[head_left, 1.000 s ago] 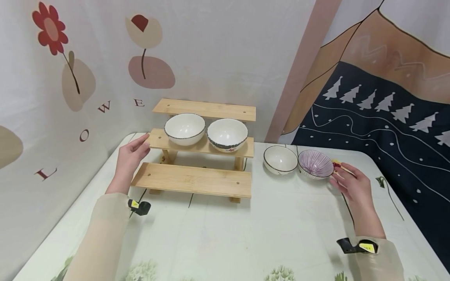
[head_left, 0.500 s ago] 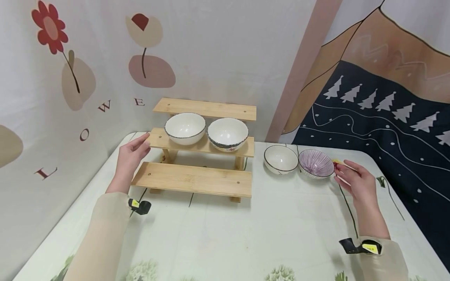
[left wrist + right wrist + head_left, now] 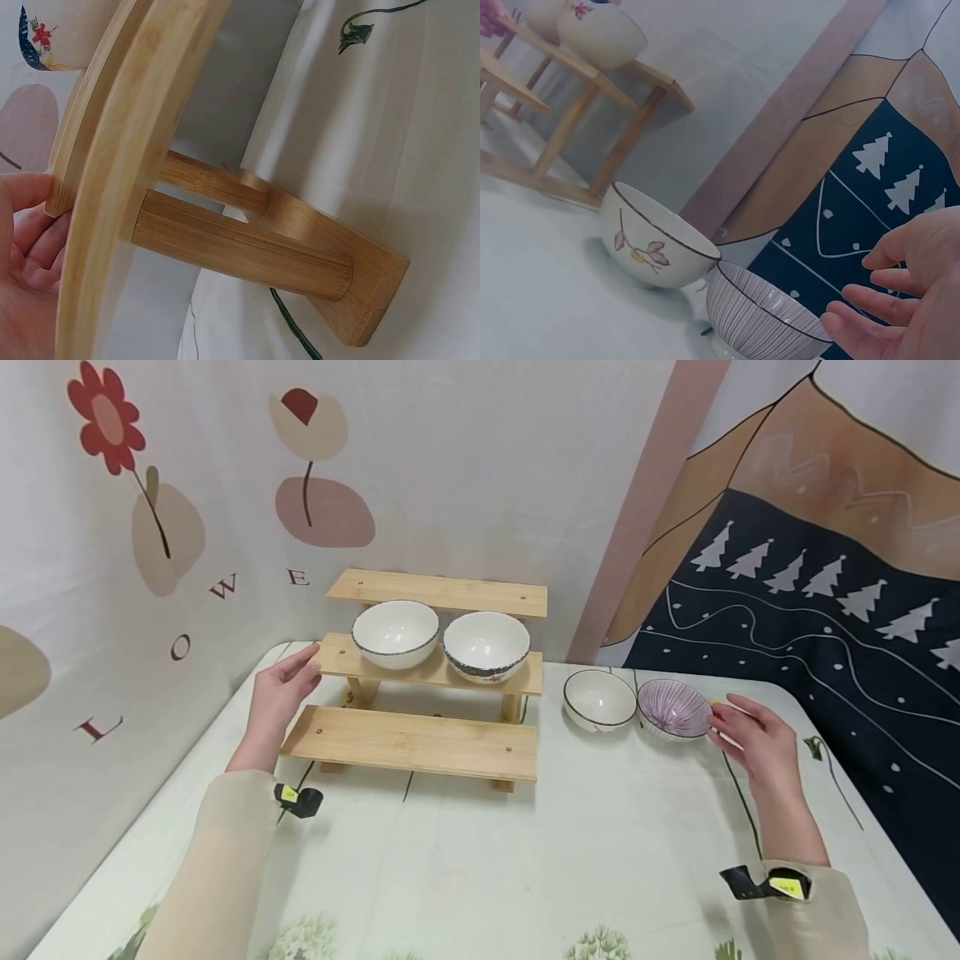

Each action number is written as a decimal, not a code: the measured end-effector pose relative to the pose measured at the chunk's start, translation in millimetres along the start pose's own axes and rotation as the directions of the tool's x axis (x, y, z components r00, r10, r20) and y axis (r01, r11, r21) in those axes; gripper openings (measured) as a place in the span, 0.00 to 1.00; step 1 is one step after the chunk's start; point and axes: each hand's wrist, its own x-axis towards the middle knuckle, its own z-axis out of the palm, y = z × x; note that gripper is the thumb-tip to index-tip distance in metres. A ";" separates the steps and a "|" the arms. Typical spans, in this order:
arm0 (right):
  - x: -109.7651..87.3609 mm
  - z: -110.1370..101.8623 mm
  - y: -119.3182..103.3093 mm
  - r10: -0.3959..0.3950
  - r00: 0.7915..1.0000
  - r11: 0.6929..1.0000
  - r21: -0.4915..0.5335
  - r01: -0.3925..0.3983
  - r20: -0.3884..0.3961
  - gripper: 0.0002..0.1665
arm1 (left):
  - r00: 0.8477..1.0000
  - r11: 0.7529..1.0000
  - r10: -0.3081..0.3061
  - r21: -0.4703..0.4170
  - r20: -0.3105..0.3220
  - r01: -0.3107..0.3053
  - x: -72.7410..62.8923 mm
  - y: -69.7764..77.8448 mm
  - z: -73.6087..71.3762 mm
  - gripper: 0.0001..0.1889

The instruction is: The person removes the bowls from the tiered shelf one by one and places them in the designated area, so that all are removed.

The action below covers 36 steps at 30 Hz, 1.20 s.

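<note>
My left hand (image 3: 281, 697) is at the left end of the middle board of a three-step wooden rack (image 3: 408, 743), and its fingers grip that board's end in the left wrist view. Two white bowls with dark rims stand on this board: a left bowl (image 3: 395, 631) and a right bowl (image 3: 486, 643) with a dark floral outside. On the table to the right, a smaller white bowl (image 3: 598, 697) stands beside a purple-striped bowl (image 3: 673, 710). My right hand (image 3: 757, 743), fingers loosely bent, hovers at the striped bowl's right rim; contact is unclear.
A pale tablecloth (image 3: 480, 860) with printed plants covers the table. Behind the rack hangs a white printed curtain (image 3: 465, 468), and a dark cloth with tree prints (image 3: 825, 610) hangs at the right. A small yellow patch behind my right fingertips is mostly hidden.
My right hand has shifted slightly right, then back a little toward the striped bowl. The left hand, rack and bowls have stayed where they were.
</note>
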 end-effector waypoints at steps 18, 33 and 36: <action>-3.9 19.0 -9.2 -0.098 0.987 0.995 0.023 0.096 0.131 0.29 | 1.000 1.000 -0.008 0.013 0.002 0.008 -1.3 1.1 0.4 0.28; -4.1 43.6 -16.6 -0.087 0.984 0.995 0.053 0.080 0.155 0.18 | 1.000 1.000 -0.003 0.030 -0.003 0.003 -1.1 1.6 0.7 0.27; -4.5 49.5 -18.8 -0.074 0.987 0.997 0.002 0.074 0.143 0.23 | 1.000 1.000 -0.004 0.028 -0.004 0.004 -0.8 1.6 1.0 0.27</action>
